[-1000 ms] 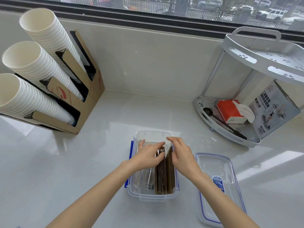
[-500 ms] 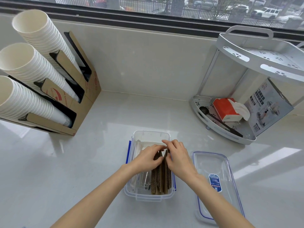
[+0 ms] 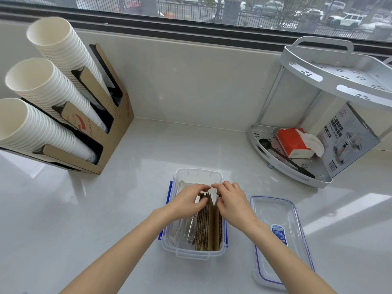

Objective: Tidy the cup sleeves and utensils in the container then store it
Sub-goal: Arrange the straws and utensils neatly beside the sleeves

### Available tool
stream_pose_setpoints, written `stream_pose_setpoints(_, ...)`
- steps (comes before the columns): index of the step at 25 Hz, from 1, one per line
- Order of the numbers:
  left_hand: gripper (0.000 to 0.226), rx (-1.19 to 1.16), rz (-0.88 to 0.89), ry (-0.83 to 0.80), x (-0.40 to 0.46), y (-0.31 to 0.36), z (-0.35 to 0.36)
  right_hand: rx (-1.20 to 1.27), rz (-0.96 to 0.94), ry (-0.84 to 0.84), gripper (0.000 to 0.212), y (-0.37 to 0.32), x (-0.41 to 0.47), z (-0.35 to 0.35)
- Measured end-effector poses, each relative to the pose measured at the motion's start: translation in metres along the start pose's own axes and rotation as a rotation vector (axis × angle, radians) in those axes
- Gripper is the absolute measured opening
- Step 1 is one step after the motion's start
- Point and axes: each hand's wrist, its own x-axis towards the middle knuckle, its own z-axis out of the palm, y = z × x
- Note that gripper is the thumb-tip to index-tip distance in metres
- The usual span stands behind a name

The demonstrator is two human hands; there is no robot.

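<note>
While both hands (image 3: 210, 200) pinch cup sleeves (image 3: 209, 225), lid (image 3: 280, 240) label unreadable, container (image 3: 197, 254) uncovered

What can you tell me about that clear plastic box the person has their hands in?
The container is a clear, rectangular plastic box with blue side latches, standing open on the pale counter; its lid lies flat to its right. Brown corrugated cup sleeves stand on edge along its right side, with clear-wrapped items at left. The left hand and right hand reach in, fingers on the sleeves' tops.

Brown sleeves (image 3: 209, 225) upright in clear container (image 3: 192, 252)
</note>
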Motion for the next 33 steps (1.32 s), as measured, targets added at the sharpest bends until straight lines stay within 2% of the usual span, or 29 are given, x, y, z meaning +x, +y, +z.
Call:
stream_pose_setpoints(3, 0.039, 0.012, 0.011, 0.055, -0.005, -0.002, -0.01, 0.024, -0.003, 0.016, 0.042, -0.002, -0.003, -0.002)
stream_pose_setpoints(7, 0.034, 0.076, 0.024, 0.214, -0.013, -0.009, -0.025, 0.094, 0.023, 0.093, 0.037, -0.005, -0.009, -0.005)
stream_pose_setpoints(12, 0.042, 0.11, -0.132, 0.378, -0.034, -0.022, -0.033, 0.162, 0.151, 0.033, 0.042, -0.006, -0.021, -0.004)
stream_pose_setpoints(16, 0.051, 0.077, -0.298, 0.269, -0.049, -0.035, -0.025, 0.337, 0.249, 0.027, 0.043, -0.005, -0.027, 0.007)
stream_pose_setpoints(21, 0.047, -0.063, -0.299, 0.235, -0.057, -0.033, -0.013, 0.435, 0.318, 0.051, 0.042, -0.001, -0.031, 0.011)
stream_pose_setpoints(33, 0.046, -0.069, -0.299, 0.228, -0.055, -0.011, 0.004, 0.46, 0.346, 0.094, 0.042, 0.014, -0.05, 0.005)
